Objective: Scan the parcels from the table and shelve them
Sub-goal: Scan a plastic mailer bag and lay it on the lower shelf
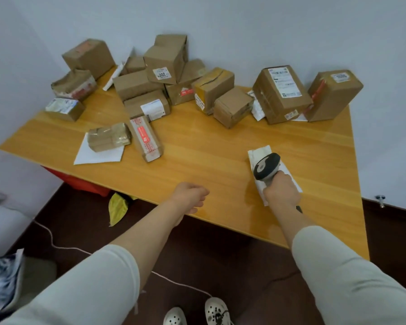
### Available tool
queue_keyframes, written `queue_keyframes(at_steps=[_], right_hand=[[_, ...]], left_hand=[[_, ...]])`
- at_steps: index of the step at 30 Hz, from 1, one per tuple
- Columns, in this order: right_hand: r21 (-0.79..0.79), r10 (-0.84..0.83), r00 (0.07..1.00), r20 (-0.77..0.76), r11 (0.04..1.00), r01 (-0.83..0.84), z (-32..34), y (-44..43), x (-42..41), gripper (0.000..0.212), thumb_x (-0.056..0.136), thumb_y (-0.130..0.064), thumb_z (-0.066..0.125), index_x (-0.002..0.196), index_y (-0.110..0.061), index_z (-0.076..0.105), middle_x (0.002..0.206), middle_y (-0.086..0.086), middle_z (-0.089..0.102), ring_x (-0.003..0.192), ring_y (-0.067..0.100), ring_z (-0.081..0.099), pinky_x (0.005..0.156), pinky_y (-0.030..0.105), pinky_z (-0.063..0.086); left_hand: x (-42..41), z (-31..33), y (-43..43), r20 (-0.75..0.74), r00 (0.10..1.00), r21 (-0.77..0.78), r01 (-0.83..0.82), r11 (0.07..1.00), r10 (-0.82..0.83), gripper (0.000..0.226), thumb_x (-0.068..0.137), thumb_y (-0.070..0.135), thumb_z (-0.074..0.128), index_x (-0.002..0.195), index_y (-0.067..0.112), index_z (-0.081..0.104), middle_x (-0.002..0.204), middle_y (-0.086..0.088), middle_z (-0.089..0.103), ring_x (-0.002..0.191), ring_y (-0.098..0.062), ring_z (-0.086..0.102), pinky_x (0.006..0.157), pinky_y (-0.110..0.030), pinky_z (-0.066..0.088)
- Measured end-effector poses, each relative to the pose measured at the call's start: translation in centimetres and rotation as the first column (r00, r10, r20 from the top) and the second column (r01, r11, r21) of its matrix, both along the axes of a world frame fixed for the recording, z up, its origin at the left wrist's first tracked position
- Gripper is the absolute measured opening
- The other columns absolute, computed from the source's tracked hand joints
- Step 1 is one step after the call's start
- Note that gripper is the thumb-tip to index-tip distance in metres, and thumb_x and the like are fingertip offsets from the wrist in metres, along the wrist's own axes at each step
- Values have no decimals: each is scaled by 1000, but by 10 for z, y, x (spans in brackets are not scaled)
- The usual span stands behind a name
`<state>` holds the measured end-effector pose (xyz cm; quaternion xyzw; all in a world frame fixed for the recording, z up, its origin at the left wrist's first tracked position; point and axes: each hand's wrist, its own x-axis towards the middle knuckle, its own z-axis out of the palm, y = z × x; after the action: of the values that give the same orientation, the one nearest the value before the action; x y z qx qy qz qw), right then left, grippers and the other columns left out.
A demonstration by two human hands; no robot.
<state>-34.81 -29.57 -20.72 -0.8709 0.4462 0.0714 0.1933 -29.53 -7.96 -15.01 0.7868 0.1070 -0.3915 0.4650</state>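
At the near edge of the table (209, 146) the left hand (191, 195) hangs with fingers loosely curled, holding nothing; to its right the right hand (282, 192) grips the scanner (266, 166), directly over the white flat parcel (259, 152), whose long axis runs away and leftward; beyond, brown boxes (138, 84) pile against the wall; one label (162, 75) reads "200".

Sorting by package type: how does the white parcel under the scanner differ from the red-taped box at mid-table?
The white parcel is a flat, soft-looking mailer; the red-taped box is a long brown carton. The white parcel lies beneath the scanner gripped by the right hand; the red-taped box lies untouched farther left. Both rest on the wooden table.
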Motion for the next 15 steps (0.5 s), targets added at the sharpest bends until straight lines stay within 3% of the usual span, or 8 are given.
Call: queue_keyframes(at_steps=[4, 7, 8, 11, 15], right_hand=[[-11, -36, 994, 98, 999, 37, 2, 0, -4, 32, 90, -23, 61, 116, -6, 54, 129, 10, 39, 78, 28, 51, 68, 38, 44], [19, -48, 991, 128, 999, 46, 3, -7, -5, 29, 89, -21, 59, 113, -7, 54, 149, 9, 25, 89, 33, 57, 70, 38, 44], [50, -41, 994, 101, 998, 37, 3, -12, -3, 26, 88, -17, 57, 112, -7, 55, 149, 12, 29, 93, 35, 58, 70, 37, 42], [150, -8, 999, 40, 989, 2, 3, -17, -2, 10, 85, -10, 54, 94, -5, 57, 106, 18, 60, 77, 30, 55, 62, 32, 42], [186, 40, 999, 24, 982, -43, 1, -1, -10, 6, 83, -15, 59, 85, -11, 55, 91, 11, 60, 75, 26, 58, 59, 31, 44]], left_hand=[[5, 1, 9, 13, 1000, -10, -19, 1000, 19, 38, 95, 24, 59, 128, 7, 55, 113, -9, 62, 93, -18, 60, 78, -30, 48], [9, 1, 3, 21, 1000, -30, -15, 999, 15, 35, 95, 23, 58, 126, 7, 56, 114, -10, 62, 97, -20, 60, 80, -32, 48], [9, 1, 0, 23, 1000, -35, -6, 999, 7, 34, 96, 23, 58, 125, 7, 56, 114, -10, 62, 98, -21, 60, 81, -33, 48], [10, -2, -7, 20, 1000, -37, 15, 999, -15, 34, 97, 22, 57, 126, 6, 56, 119, -12, 61, 99, -23, 59, 82, -33, 48], [6, -6, -10, 75, 991, 10, 106, 994, -107, 36, 95, 18, 58, 129, 6, 54, 120, -14, 60, 105, -25, 60, 87, -35, 50]])
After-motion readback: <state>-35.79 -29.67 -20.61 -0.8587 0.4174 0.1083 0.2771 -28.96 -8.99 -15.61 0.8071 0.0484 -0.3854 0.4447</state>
